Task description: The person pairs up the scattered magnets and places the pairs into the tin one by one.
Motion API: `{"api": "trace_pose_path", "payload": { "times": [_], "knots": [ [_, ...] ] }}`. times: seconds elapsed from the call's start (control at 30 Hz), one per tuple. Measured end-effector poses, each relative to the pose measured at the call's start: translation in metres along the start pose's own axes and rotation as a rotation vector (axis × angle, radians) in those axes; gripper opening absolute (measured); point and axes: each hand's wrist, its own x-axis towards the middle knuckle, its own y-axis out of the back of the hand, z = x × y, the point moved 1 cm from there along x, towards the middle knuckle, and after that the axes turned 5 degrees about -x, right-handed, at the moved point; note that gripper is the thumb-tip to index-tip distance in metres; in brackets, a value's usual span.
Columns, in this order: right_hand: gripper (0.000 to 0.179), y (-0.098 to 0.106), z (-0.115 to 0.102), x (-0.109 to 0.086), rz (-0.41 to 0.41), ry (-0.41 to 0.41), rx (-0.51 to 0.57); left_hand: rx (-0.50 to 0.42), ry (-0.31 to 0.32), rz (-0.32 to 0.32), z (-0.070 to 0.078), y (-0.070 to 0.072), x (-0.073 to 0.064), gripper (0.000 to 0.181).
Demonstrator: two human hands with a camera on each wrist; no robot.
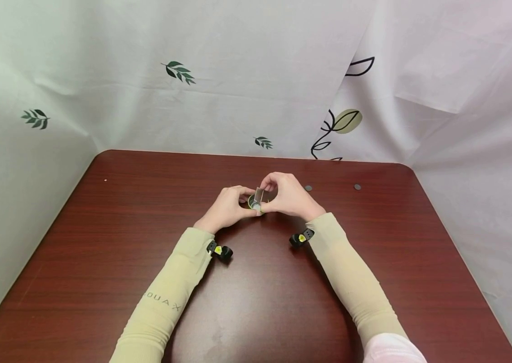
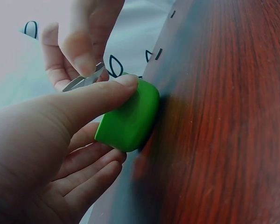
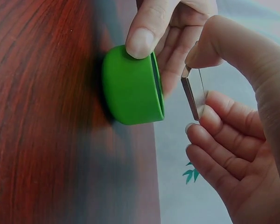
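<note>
Thumb and fingers of the left hand [image 1: 229,205] grip a green rounded cup [image 3: 130,88] low over the tabletop, parted just enough to span it. The right hand [image 1: 288,195] pinches a thin metal plate [image 3: 196,86] between thumb and fingertips, spread about as far as the plate's length. In the head view the plate stands nearly upright over the cup's mouth, leaning toward one o'clock, and the cup's pale interior shows; neither wrist view shows that interior. The right wrist view alone reveals a gap between plate and cup: the plate's thick edge runs from eleven to five o'clock, and the cup's mouth points to three. Whether the cup touches the brown table [image 1: 256,302] I cannot tell. Toward three o'clock from the cup lie two dark discs [image 1: 358,187]; white leaf-print cloth [image 1: 238,45] hangs at twelve.
</note>
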Motion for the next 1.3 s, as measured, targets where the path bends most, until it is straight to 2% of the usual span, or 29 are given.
{"api": "trace_pose_path", "payload": {
  "times": [0.47,1.3],
  "knots": [
    [0.048,-0.0047,0.0031,0.0026,-0.021,-0.013,-0.022,0.004,0.002,0.000,0.0007,0.0005,0.0000,0.058],
    [0.043,-0.0086,0.0058,0.0032,-0.070,-0.018,-0.055,0.013,0.007,-0.006,0.0025,0.0007,0.0002,0.054]
  ]
}}
